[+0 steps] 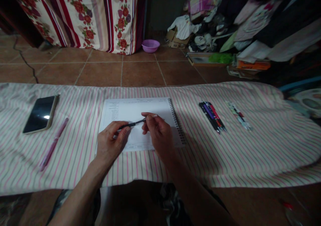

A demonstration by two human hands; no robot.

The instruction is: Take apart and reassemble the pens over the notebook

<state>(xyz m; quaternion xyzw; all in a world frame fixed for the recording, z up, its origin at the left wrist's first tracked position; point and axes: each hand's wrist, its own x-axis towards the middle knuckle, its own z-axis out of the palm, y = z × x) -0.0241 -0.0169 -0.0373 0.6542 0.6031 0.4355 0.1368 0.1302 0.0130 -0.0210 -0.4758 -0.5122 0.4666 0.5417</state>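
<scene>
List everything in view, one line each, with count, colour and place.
striped cloth: one, white with pink stripes, spread over the tiled floor
notebook: one, white, spiral-bound, centre of cloth
dark pen: one, black, held over the notebook
phone: one, dark screen, left on cloth
pink pen: one, beside the phone
pens: several, purple, red and black, right of notebook
bowl: one, purple, on floor
left hand: one, grip on the pen's end
right hand: one, grip on the pen's other end
</scene>
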